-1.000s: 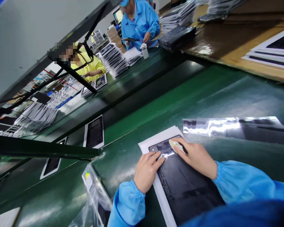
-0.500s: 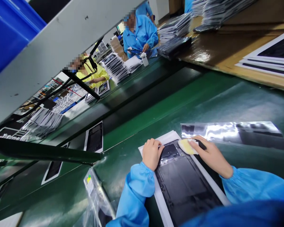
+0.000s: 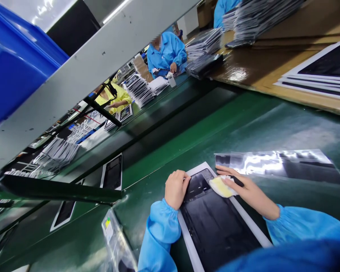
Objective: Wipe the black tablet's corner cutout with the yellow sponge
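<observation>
A black flat panel, perhaps a tablet back or screen (image 3: 218, 230), lies on a white sheet (image 3: 197, 170) on the green belt, with a metallic patch at its far end. My left hand (image 3: 175, 189) rests curled on the panel's left edge, holding nothing I can see. My right hand (image 3: 248, 190) presses a pale yellow wiping cloth (image 3: 221, 187) onto the panel's far end. A small black object (image 3: 238, 181) shows under its fingers, too hidden to name.
A shiny foil-like sheet (image 3: 277, 166) lies beyond the panel. A clear plastic bag (image 3: 113, 238) sits left of my left arm. Further panels, stacks and co-workers in blue and yellow lie beyond a grey beam (image 3: 73, 83) and blue bin (image 3: 14, 64).
The cloth has slid slightly toward the panel's middle under my right hand. My left hand has curled up on the panel's edge. The view has swung, bringing more of the blue bin into sight.
</observation>
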A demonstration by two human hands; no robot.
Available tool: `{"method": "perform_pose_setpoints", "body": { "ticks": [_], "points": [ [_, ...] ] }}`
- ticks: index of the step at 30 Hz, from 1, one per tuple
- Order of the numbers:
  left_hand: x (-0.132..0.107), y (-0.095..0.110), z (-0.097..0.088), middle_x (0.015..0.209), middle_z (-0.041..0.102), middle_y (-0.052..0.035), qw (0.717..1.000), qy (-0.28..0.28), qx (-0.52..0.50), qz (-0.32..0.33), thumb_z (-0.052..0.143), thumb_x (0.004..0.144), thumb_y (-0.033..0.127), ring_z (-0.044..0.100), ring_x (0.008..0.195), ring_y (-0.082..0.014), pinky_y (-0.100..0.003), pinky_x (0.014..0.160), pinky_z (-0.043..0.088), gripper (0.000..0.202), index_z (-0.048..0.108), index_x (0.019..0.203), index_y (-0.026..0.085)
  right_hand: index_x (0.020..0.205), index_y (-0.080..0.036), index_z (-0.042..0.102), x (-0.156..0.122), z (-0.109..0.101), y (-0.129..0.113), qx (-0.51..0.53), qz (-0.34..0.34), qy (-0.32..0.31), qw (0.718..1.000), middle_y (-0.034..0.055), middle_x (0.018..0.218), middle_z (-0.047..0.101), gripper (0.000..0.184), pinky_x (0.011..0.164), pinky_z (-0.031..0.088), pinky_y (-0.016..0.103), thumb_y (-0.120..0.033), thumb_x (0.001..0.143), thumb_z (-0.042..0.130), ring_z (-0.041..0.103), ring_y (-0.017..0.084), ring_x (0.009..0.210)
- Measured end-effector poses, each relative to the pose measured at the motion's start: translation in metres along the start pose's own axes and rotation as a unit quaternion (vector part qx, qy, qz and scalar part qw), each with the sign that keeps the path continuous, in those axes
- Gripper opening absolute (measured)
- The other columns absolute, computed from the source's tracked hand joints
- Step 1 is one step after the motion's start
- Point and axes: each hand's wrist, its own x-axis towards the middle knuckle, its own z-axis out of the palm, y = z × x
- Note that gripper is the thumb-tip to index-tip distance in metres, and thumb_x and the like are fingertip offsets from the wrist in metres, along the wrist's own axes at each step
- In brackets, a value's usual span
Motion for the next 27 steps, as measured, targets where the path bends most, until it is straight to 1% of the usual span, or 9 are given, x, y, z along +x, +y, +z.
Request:
{"method": "perform_pose_setpoints", "body": {
  "ticks": [3, 5, 8, 12, 15, 18, 21, 23, 27],
  "points": [
    [0.0, 0.001, -0.005, 0.1, 0.07, -0.0002, 0.999, -0.015, -0.024, -0.019, 0.054, 0.095, 0.02, 0.062, 0.092, -0.0176, -0.031, 0.085, 0.048, 0.011, 0.06, 0.086, 0.022, 0.121, -0.026, 0.071, -0.003, 0.002, -0.006, 0.013, 0.017, -0.026, 0.999, 0.0083, 0.14, 0.062, 0.067, 0.109, 0.045, 0.045, -0.074, 0.077, 0.052, 0.057, 0.033, 0.128],
    [-0.001, 0.002, -0.003, 0.103, 0.07, -0.0012, 0.998, -0.045, -0.024, -0.034, 0.055, 0.095, 0.019, 0.062, 0.095, -0.0189, -0.032, 0.086, 0.048, 0.011, 0.059, 0.085, 0.022, 0.114, -0.026, 0.074, -0.003, 0.004, -0.009, 0.012, 0.025, -0.04, 0.999, 0.0073, 0.138, 0.064, 0.063, 0.111, 0.044, 0.044, -0.072, 0.076, 0.055, 0.057, 0.033, 0.128],
    [-0.002, 0.004, 0.002, 0.097, 0.069, -0.0028, 0.996, -0.07, -0.02, -0.051, 0.055, 0.094, 0.019, 0.062, 0.093, -0.0206, -0.033, 0.084, 0.048, 0.012, 0.06, 0.083, 0.021, 0.101, -0.025, 0.078, -0.002, 0.005, -0.011, 0.003, 0.032, -0.033, 0.999, 0.0076, 0.135, 0.066, 0.061, 0.114, 0.039, 0.046, -0.074, 0.074, 0.053, 0.055, 0.036, 0.13],
    [-0.003, 0.004, 0.003, 0.089, 0.067, -0.003, 0.994, -0.086, -0.019, -0.058, 0.055, 0.094, 0.02, 0.062, 0.089, -0.021, -0.032, 0.082, 0.048, 0.014, 0.06, 0.081, 0.021, 0.106, -0.025, 0.076, 0.0, 0.002, -0.011, -0.005, 0.041, -0.028, 0.999, 0.0072, 0.134, 0.067, 0.065, 0.114, 0.039, 0.046, -0.075, 0.072, 0.053, 0.055, 0.036, 0.13],
    [-0.002, 0.003, 0.003, 0.098, 0.067, -0.004, 0.994, -0.091, -0.025, -0.061, 0.054, 0.093, 0.019, 0.063, 0.095, -0.0213, -0.032, 0.082, 0.048, 0.008, 0.062, 0.093, 0.021, 0.107, -0.025, 0.076, 0.0, 0.001, -0.012, -0.011, 0.045, -0.032, 0.998, 0.0064, 0.135, 0.066, 0.065, 0.114, 0.039, 0.044, -0.075, 0.071, 0.053, 0.055, 0.035, 0.13],
    [0.003, 0.0, 0.004, 0.106, 0.065, -0.0066, 0.993, -0.089, -0.035, -0.068, 0.056, 0.092, 0.021, 0.062, 0.099, -0.0221, -0.032, 0.081, 0.049, 0.017, 0.059, 0.109, 0.02, 0.108, -0.027, 0.076, 0.0, 0.001, -0.013, -0.019, 0.048, -0.033, 0.998, 0.0057, 0.132, 0.068, 0.063, 0.113, 0.04, 0.045, -0.074, 0.072, 0.054, 0.057, 0.035, 0.127],
    [0.009, -0.004, 0.005, 0.092, 0.065, -0.0026, 0.992, -0.101, -0.052, -0.055, 0.057, 0.092, 0.02, 0.062, 0.09, -0.0187, -0.029, 0.082, 0.048, 0.006, 0.062, 0.096, 0.02, 0.108, -0.028, 0.075, 0.002, 0.001, -0.009, -0.024, 0.049, -0.031, 0.998, 0.0046, 0.129, 0.07, 0.061, 0.112, 0.042, 0.044, -0.073, 0.073, 0.053, 0.058, 0.035, 0.126],
    [0.013, -0.005, 0.005, 0.089, 0.064, -0.0013, 0.992, -0.102, -0.06, -0.044, 0.057, 0.092, 0.02, 0.062, 0.09, -0.0176, -0.028, 0.084, 0.048, 0.008, 0.062, 0.086, 0.021, 0.107, -0.029, 0.076, 0.004, 0.001, -0.003, -0.025, 0.049, -0.029, 0.998, 0.0039, 0.128, 0.07, 0.063, 0.112, 0.042, 0.044, -0.075, 0.071, 0.053, 0.058, 0.035, 0.127],
    [0.014, -0.006, 0.003, 0.09, 0.064, -0.0011, 0.993, -0.087, -0.066, -0.049, 0.053, 0.094, 0.02, 0.062, 0.091, -0.018, -0.03, 0.085, 0.048, 0.011, 0.06, 0.085, 0.021, 0.107, -0.03, 0.075, 0.008, 0.003, 0.01, -0.027, 0.053, -0.02, 0.998, 0.0031, 0.126, 0.072, 0.069, 0.109, 0.044, 0.044, -0.081, 0.067, 0.049, 0.061, 0.035, 0.123]
  ]
}}
